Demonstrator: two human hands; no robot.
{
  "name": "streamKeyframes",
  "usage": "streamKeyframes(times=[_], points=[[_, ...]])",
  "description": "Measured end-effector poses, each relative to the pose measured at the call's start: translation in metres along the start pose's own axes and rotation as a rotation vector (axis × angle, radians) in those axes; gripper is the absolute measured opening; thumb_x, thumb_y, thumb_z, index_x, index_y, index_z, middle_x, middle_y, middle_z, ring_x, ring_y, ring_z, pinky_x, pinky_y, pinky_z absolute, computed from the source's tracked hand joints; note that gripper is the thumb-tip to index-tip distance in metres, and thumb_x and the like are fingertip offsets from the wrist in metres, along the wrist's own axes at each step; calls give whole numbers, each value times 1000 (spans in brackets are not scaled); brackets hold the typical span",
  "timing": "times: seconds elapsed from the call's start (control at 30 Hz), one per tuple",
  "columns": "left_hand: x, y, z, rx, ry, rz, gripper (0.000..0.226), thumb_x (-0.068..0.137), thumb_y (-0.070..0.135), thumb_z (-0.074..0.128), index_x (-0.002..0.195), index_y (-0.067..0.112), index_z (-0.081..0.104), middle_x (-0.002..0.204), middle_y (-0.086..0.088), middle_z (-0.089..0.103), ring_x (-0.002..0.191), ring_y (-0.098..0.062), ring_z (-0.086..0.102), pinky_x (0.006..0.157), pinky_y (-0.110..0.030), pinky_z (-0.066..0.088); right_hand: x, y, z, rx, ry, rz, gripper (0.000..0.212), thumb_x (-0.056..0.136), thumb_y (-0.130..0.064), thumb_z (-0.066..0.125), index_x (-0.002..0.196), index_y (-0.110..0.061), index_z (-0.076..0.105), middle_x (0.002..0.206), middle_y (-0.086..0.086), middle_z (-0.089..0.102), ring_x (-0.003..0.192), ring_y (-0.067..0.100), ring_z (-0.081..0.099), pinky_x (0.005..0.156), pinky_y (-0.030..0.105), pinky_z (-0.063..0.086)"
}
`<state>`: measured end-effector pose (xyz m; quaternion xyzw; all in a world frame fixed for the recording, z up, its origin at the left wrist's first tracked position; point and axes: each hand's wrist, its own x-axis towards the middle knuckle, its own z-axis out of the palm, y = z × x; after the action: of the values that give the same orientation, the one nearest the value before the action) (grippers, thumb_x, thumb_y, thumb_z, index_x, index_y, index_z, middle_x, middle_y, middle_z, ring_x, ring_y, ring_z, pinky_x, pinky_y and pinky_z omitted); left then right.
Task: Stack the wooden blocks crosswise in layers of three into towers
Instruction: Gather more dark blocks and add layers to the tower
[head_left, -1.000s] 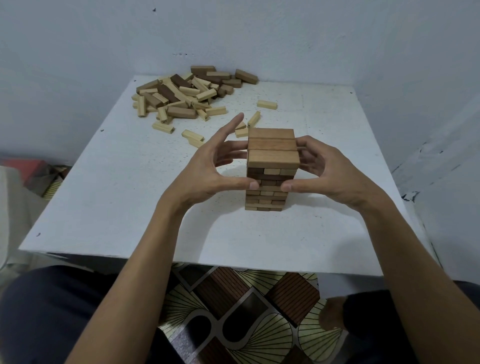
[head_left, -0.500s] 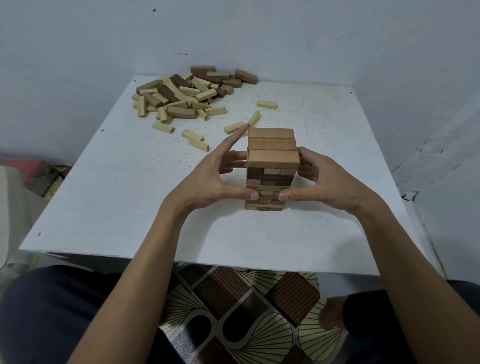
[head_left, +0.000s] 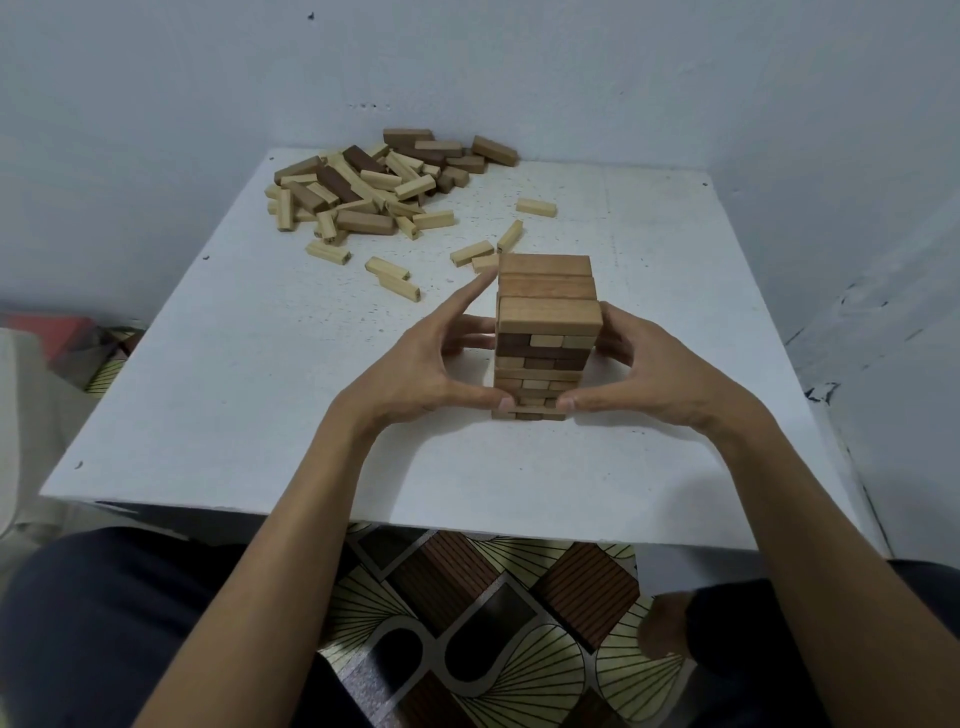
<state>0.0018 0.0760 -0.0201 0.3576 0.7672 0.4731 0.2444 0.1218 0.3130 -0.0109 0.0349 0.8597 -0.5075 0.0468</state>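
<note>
A tower of wooden blocks (head_left: 545, 317) stands several layers high near the middle of the white table (head_left: 249, 395). Its top layer is three brown blocks side by side, and the layers below mix light and dark wood crosswise. My left hand (head_left: 421, 374) presses the tower's left side with fingers stretched out, its thumb tip at the lower front corner. My right hand (head_left: 649, 369) flanks the right side the same way, thumb tip on the lower front and fingers behind the right edge. Neither hand holds a loose block.
A pile of loose blocks (head_left: 374, 187) lies at the table's far left corner. Several single light blocks are scattered between pile and tower, one (head_left: 536, 207) further right. White walls close in behind and to the right. My knees and a patterned floor show below the table's near edge.
Both hands have slid down the tower's sides; the thumbs now sit near its base. The tower itself has stayed in place.
</note>
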Motion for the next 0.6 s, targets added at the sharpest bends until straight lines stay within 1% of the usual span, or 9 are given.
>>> streamKeyframes(times=[0.07, 0.13, 0.2, 0.23, 0.27, 0.33, 0.43, 0.5, 0.6], points=[[0, -3, 1, 10, -1, -3, 116, 66, 24, 92, 155, 43, 21, 136, 2, 59, 126, -7, 55, 112, -42, 41, 0, 2, 1, -12, -7, -1, 85, 65, -39, 91, 138, -36, 48, 132, -21, 58, 127, -2, 49, 110, 28, 39], [-1, -6, 3, 23, 0, -3, 116, 65, 24, 93, 155, 42, 22, 136, 1, 58, 126, -8, 55, 112, -43, 42, -1, 3, 2, -23, -17, -1, 83, 64, -41, 88, 137, -34, 49, 131, -22, 58, 126, -4, 49, 105, 20, 39], [-1, -7, 4, 26, 3, -4, 115, 66, 23, 93, 155, 42, 22, 137, 2, 58, 126, -7, 55, 111, -43, 42, -1, 4, 3, -31, -24, -1, 77, 65, -42, 88, 131, -39, 50, 127, -26, 58, 120, -12, 50, 95, 7, 40], [-1, -7, 5, 26, 4, -4, 115, 66, 23, 93, 155, 42, 22, 137, 2, 58, 126, -7, 55, 111, -43, 42, -1, 4, 3, -34, -24, 1, 74, 65, -41, 88, 128, -42, 49, 124, -29, 58, 116, -15, 50, 89, 2, 39], [0, -7, 5, 27, 4, -3, 115, 66, 23, 93, 155, 41, 22, 137, 2, 58, 126, -7, 55, 111, -43, 42, 0, 4, 3, -38, -27, 4, 71, 66, -38, 88, 126, -44, 49, 122, -30, 58, 115, -17, 49, 87, 1, 39], [1, -9, 4, 29, 3, -3, 115, 66, 24, 93, 155, 41, 23, 137, 2, 58, 127, -9, 55, 111, -45, 42, 0, 6, 3, -48, -29, 6, 73, 68, -35, 90, 129, -41, 51, 125, -28, 59, 118, -14, 50, 91, 6, 39], [1, -10, 4, 39, -1, -2, 115, 65, 26, 94, 155, 40, 23, 138, 4, 58, 128, -10, 54, 111, -46, 42, 1, 9, 4, -66, -23, 6, 81, 61, -49, 86, 133, -34, 54, 128, -21, 61, 123, -4, 51, 103, 23, 42], [1, -10, 5, 46, 2, -1, 113, 66, 25, 93, 155, 39, 25, 138, 5, 58, 127, -8, 54, 111, -45, 42, 0, 9, 5, -70, -20, 8, 83, 59, -54, 84, 134, -34, 54, 129, -19, 61, 123, -1, 53, 106, 31, 44], [1, -10, 5, 40, 6, 2, 112, 66, 25, 94, 155, 38, 26, 138, 6, 58, 127, -7, 54, 111, -45, 41, 0, 10, 5, -58, -17, 4, 80, 60, -51, 85, 133, -34, 55, 129, -17, 62, 123, 2, 54, 107, 37, 45]])
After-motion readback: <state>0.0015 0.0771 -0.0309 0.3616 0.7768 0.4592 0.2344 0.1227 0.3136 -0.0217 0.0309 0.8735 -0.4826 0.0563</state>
